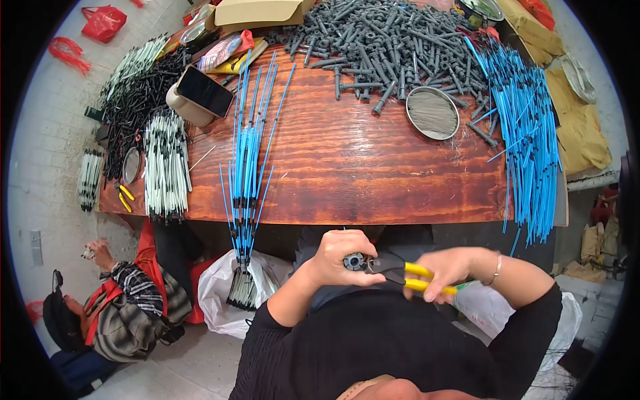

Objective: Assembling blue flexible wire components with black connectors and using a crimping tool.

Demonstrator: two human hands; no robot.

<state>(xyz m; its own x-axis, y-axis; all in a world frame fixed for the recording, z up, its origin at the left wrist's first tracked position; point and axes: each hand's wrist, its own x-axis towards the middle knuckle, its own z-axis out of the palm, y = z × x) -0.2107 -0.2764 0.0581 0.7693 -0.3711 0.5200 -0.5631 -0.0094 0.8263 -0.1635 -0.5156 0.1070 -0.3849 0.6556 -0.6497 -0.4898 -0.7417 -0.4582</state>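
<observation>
Just off the front edge of the table, my left hand [340, 253] is closed around a dark grey round plastic part [354, 261], with its ribbed end facing up. A pair of pliers [395, 269] with yellow handles is in my right hand [448, 270], which is slightly blurred. The jaws reach to the grey part beside my left thumb. Whether they grip anything there I cannot tell. Beyond my hands, a bundle of blue plastic strips [248, 150] with black pieces hangs over the table edge.
Grey plastic plugs [393, 47] are heaped at the back, near a round tin of thin pins [433, 113]. More blue strips [530, 147] lie on the right, pale strips [167, 167] on the left. A phone [205, 91] leans nearby. Another person [127, 307] sits at left.
</observation>
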